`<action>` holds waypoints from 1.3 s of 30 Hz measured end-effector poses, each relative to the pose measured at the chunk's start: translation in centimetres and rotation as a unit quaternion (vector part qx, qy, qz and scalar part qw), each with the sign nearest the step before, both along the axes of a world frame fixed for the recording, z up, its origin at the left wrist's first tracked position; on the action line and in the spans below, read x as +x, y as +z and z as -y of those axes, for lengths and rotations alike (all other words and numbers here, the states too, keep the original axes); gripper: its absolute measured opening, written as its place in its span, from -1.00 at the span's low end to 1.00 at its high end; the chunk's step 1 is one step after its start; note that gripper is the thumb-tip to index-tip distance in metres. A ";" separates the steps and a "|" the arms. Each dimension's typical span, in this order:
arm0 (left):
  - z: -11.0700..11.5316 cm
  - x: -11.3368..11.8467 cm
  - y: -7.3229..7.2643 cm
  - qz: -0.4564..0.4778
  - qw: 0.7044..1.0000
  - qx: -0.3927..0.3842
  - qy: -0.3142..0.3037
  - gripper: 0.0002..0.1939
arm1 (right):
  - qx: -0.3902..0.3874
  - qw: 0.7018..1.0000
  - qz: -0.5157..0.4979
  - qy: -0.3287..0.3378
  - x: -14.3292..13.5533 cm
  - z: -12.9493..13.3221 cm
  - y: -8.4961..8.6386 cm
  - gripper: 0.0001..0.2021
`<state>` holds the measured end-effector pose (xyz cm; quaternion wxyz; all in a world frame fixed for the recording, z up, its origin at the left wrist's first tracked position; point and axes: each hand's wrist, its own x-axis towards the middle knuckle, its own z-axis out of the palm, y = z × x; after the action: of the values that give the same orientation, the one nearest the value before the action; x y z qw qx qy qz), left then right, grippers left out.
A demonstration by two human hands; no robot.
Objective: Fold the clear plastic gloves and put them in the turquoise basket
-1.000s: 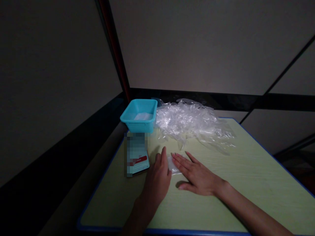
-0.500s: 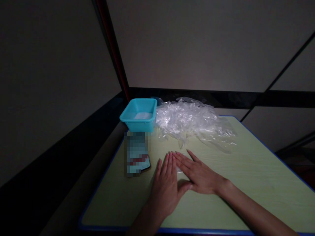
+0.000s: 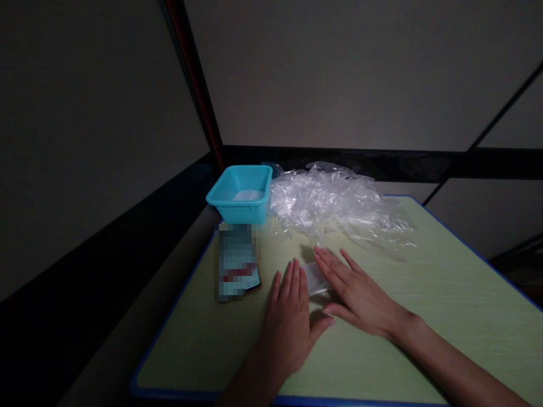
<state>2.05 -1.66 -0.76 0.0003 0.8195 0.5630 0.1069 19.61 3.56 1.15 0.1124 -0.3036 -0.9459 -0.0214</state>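
A small, flat, clear-and-whitish plastic packet (image 3: 314,278) lies on the table between my two hands. My left hand (image 3: 291,319) rests with fingers stretched out along the packet's left edge. Over its right side lies my right hand (image 3: 354,291), fingers extended and apart from the thumb, covering part of it. Neither hand grips anything. The two thumb tips come close together below the packet.
A pale green table (image 3: 428,305) with a blue edge carries everything. At the back left stands a turquoise basket (image 3: 244,212) with something white inside. Crumpled clear plastic (image 3: 335,198) spreads along the back. A phone (image 3: 253,280), partly blurred out, lies left of my hands.
My right hand has slid to the right, away from my left fingertips, and more of the packet shows between them. My left hand has barely moved.
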 end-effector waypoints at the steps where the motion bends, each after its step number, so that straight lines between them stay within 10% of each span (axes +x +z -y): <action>1: 0.0 0.0 0.0 0.001 1.000 -0.001 -0.004 -0.21 | -0.006 1.000 -0.007 0.009 -0.6 0.2 0.2 -0.22; 34: 0.0 -0.3 0.0 0.012 1.000 0.010 -0.014 -0.29 | -0.059 0.997 -0.029 0.026 -0.9 0.4 -1.0 -0.27; 39: 0.0 -0.1 0.5 0.017 1.000 -0.012 -0.004 -0.29 | 0.014 0.994 -0.079 0.077 0.2 -0.2 -0.5 -0.57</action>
<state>1.95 -1.70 -0.24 0.0203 0.8196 0.5611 0.1141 19.80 3.76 0.64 0.1918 -0.2287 -0.9544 -0.0015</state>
